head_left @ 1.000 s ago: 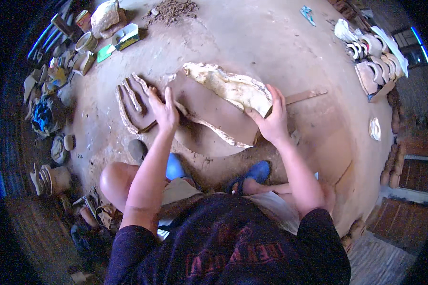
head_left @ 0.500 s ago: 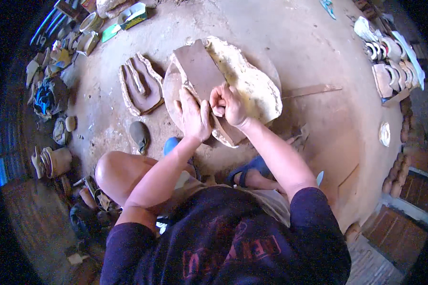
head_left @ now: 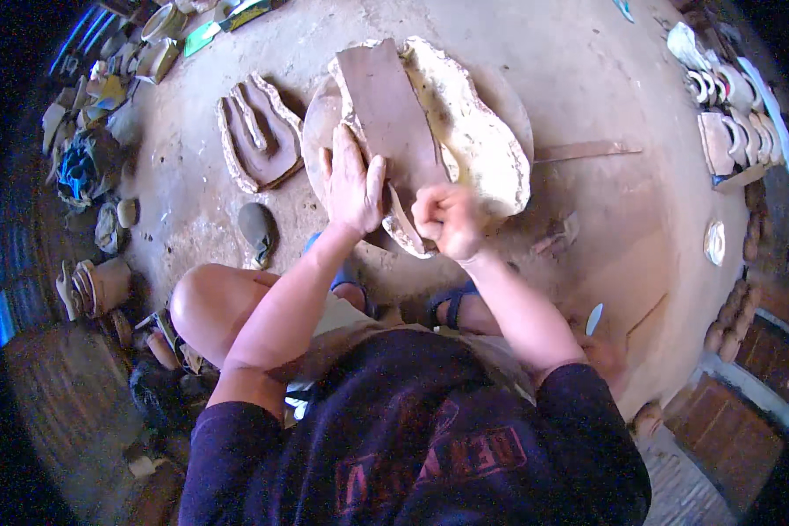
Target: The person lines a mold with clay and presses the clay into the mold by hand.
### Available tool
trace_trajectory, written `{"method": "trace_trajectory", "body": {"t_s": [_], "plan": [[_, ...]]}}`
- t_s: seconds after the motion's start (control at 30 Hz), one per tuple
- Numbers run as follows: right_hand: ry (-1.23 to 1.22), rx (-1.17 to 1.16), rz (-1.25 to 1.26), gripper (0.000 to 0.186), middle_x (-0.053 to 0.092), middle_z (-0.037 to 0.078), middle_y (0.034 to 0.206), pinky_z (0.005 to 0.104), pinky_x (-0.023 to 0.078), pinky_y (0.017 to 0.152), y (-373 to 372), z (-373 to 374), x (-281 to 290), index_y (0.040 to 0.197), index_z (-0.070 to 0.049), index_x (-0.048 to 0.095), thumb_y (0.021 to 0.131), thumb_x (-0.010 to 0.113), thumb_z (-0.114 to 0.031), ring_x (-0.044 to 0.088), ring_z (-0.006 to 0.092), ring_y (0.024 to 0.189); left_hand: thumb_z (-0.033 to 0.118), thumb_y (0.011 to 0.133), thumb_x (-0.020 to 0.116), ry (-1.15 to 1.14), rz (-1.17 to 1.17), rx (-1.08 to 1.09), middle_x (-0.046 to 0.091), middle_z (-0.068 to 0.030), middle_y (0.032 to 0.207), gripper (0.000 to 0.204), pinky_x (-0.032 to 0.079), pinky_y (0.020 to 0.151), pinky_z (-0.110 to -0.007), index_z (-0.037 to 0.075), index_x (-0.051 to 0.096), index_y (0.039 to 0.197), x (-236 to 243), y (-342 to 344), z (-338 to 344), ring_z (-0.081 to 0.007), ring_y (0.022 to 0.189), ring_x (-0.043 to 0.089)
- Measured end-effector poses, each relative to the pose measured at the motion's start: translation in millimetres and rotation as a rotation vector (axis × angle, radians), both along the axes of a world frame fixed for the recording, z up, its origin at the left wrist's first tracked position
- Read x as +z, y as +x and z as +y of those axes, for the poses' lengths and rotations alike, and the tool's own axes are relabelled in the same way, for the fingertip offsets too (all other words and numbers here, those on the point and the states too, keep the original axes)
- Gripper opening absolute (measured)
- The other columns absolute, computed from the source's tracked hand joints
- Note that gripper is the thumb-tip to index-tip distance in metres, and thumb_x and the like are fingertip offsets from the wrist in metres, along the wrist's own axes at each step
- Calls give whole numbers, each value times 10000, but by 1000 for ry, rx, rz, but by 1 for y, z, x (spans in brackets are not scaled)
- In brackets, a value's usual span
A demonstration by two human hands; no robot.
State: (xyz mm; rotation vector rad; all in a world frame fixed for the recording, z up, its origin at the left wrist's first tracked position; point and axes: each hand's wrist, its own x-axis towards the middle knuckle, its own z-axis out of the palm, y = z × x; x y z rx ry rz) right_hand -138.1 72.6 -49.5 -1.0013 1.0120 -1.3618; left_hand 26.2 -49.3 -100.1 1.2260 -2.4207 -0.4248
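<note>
A brown clay slab (head_left: 390, 105) lies lengthwise over a pale, rough-edged plaster mould (head_left: 486, 145), covering its left side. The mould rests on a round board (head_left: 320, 105) on the floor in front of me. My left hand (head_left: 353, 188) presses flat on the slab's lower left edge, fingers stretched and thumb apart. Beside the slab's near right end, my right hand (head_left: 450, 221) is curled closed and partly smeared by motion; whatever it grips is hidden. Between the hands a narrow clay strip (head_left: 401, 210) shows along the mould's near rim.
Left of the board sits a smaller mould with clay in it (head_left: 276, 162), and nearer me a dark rounded bag (head_left: 256, 228). A flat wooden stick (head_left: 592, 151) lies to the right. Curved pieces (head_left: 736, 136) are stacked far right; clutter (head_left: 88, 167) lines the left.
My right hand has moved nearer me and slightly right, from the slab's middle to its near end. My left hand stays on the left edge. The whole view has shifted a little.
</note>
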Motion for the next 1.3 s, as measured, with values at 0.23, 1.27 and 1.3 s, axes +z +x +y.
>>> {"method": "trace_trajectory", "body": {"t_s": [0.23,1.27,1.3], "plan": [[-178,-51,-427,760,380,-43,667,247,213,455,-5,11,25,814,-75,547,897,516,-830,302,53,521,417,1075,347,122,133,42,212,-316,1666,768,55,1274,-548,-118,164,1594,7,-2,1,-403,1583,154],[-99,-146,-249,616,348,-44,633,254,264,436,6,-137,11,858,-118,488,992,494,-720,331,70,488,421,1047,439,286,319,225,265,-294,1654,805,39,1275,-566,-81,160,1610,43,-9,2,-380,1580,194],[-27,-121,-308,598,343,-47,633,251,267,437,5,-144,-1,862,-120,488,995,509,-702,333,67,483,404,1050,443,293,366,243,290,-291,1646,780,47,1274,-572,-76,185,1608,45,-4,-12,-375,1574,217]]}}
